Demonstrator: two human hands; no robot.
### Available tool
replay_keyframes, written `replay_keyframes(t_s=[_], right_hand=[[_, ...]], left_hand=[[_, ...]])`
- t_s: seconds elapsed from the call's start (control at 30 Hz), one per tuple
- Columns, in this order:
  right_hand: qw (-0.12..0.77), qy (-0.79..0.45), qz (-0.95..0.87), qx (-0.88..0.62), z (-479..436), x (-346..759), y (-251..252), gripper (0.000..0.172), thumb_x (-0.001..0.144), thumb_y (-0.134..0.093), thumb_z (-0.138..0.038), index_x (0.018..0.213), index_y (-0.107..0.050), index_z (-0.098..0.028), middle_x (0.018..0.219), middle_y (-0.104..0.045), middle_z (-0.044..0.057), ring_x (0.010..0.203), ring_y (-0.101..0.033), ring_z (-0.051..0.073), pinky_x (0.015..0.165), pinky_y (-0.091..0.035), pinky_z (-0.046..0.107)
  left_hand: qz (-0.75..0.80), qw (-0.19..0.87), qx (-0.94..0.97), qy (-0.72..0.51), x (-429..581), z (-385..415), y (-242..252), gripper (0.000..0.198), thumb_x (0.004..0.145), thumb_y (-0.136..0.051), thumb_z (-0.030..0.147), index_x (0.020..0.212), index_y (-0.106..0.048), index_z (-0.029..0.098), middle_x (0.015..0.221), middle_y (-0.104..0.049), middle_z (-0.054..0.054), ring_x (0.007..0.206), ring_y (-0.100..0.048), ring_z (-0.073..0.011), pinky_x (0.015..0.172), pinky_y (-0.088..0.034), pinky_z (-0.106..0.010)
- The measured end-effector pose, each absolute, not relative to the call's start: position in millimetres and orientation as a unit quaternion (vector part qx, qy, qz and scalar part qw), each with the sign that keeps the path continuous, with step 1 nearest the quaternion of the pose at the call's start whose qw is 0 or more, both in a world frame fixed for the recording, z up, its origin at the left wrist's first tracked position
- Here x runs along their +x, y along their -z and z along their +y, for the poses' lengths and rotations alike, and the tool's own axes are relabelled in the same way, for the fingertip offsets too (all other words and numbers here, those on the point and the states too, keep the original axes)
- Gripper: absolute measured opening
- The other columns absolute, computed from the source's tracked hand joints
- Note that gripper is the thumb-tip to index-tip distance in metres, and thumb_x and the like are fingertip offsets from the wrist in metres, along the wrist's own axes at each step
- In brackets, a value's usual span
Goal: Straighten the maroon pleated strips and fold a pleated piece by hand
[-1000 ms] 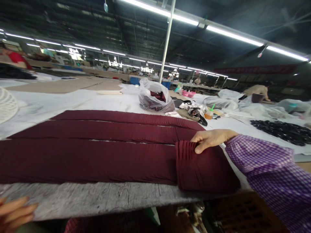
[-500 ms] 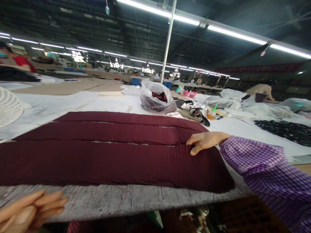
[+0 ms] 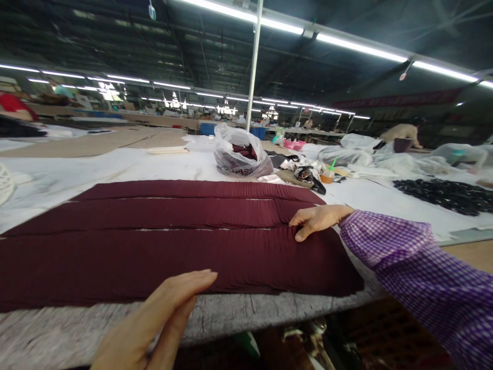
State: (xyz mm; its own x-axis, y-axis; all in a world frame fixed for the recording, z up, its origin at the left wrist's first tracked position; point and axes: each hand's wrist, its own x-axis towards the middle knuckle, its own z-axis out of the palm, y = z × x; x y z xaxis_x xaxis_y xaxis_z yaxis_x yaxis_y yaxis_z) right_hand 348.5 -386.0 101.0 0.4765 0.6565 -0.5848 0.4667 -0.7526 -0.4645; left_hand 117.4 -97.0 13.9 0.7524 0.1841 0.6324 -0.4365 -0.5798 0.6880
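Note:
Three long rows of overlapping maroon fabric pieces (image 3: pixel 162 262) lie across the table, their edges fanned in fine steps toward the right. My right hand (image 3: pixel 318 220), in a purple checked sleeve, rests at the upper edge of the nearest row. Its thumb and fingers close on the fabric there, though the fingertips are partly hidden. My left hand (image 3: pixel 165 313) is above the table's front edge, fingers stretched out and pointing right. Nothing is in it, and it appears just over the near edge of the front row.
Behind the rows stands a clear plastic bag (image 3: pixel 241 156) with maroon cloth inside. Beside it are fabric scraps (image 3: pixel 300 174) and an orange bottle (image 3: pixel 327 176) with a green spout. Black pieces (image 3: pixel 442 196) lie in a heap at right. A person (image 3: pixel 402 136) bends over in the background.
My left hand has moved right and up from the lower left corner to the front row's near edge. My right hand stays at the same spot on the fabric; the view has shifted slightly.

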Motion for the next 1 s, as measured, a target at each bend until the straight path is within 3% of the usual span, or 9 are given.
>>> replay_keyframes(t_s=[0.2,0.33,0.53,0.8,0.9,1.0], right_hand=[[0.112,-0.373,-0.327,-0.861,-384.8,344.2,-103.0,0.046,0.070,-0.065,-0.044,0.097,-0.068,-0.008,0.093,-0.069,0.007,0.084,-0.061,0.020,0.074,-0.046,0.025],[0.098,-0.362,-0.332,-0.865,-381.7,341.3,-104.7,0.044,0.069,-0.065,-0.043,0.094,-0.068,-0.006,0.089,-0.068,0.007,0.080,-0.059,0.018,0.070,-0.044,0.024],[0.085,-0.345,-0.338,-0.871,-383.0,341.7,-101.0,0.046,0.069,-0.063,-0.045,0.095,-0.066,-0.007,0.088,-0.066,0.007,0.080,-0.057,0.019,0.070,-0.043,0.025],[-0.006,-0.254,-0.350,-0.902,-377.7,327.9,-105.3,0.042,0.072,-0.061,-0.043,0.098,-0.064,-0.011,0.095,-0.063,0.010,0.083,-0.058,0.022,0.069,-0.041,0.026],[-0.059,-0.196,-0.320,-0.925,-381.5,323.0,-108.7,0.044,0.073,-0.059,-0.051,0.096,-0.062,-0.014,0.088,-0.062,0.007,0.076,-0.056,0.020,0.061,-0.037,0.027],[-0.045,-0.190,-0.316,-0.928,-395.2,324.2,-110.4,0.047,0.074,-0.056,-0.060,0.094,-0.059,-0.017,0.086,-0.061,0.004,0.075,-0.055,0.020,0.060,-0.036,0.027]], left_hand=[[-0.275,0.396,0.819,-0.310,139.6,-136.2,-25.2,0.047,0.077,-0.045,0.002,0.114,-0.062,0.024,0.112,-0.066,-0.004,0.103,-0.061,-0.0173,0.090,-0.050,-0.024],[-0.300,0.375,0.826,-0.294,155.1,-170.5,-23.6,0.039,0.078,-0.033,-0.001,0.100,-0.063,0.012,0.099,-0.067,-0.010,0.091,-0.063,-0.0181,0.081,-0.054,-0.030],[-0.237,0.361,0.874,-0.225,170.0,-180.2,-5.8,0.015,0.083,-0.050,0.008,0.090,-0.062,0.013,0.090,-0.065,-0.009,0.083,-0.059,-0.0229,0.077,-0.053,-0.043],[-0.241,0.338,0.869,-0.270,174.0,-180.1,9.4,0.018,0.083,-0.048,0.006,0.083,-0.065,0.013,0.089,-0.067,-0.008,0.081,-0.059,-0.0209,0.078,-0.053,-0.040],[-0.255,0.356,0.853,-0.284,175.6,-177.4,11.5,0.018,0.083,-0.050,0.006,0.084,-0.066,0.013,0.090,-0.068,-0.006,0.085,-0.061,-0.0201,0.080,-0.053,-0.038],[-0.257,0.387,0.842,-0.274,176.1,-174.2,13.9,0.019,0.083,-0.050,0.005,0.085,-0.066,0.014,0.092,-0.069,-0.004,0.089,-0.061,-0.0188,0.083,-0.051,-0.037]])
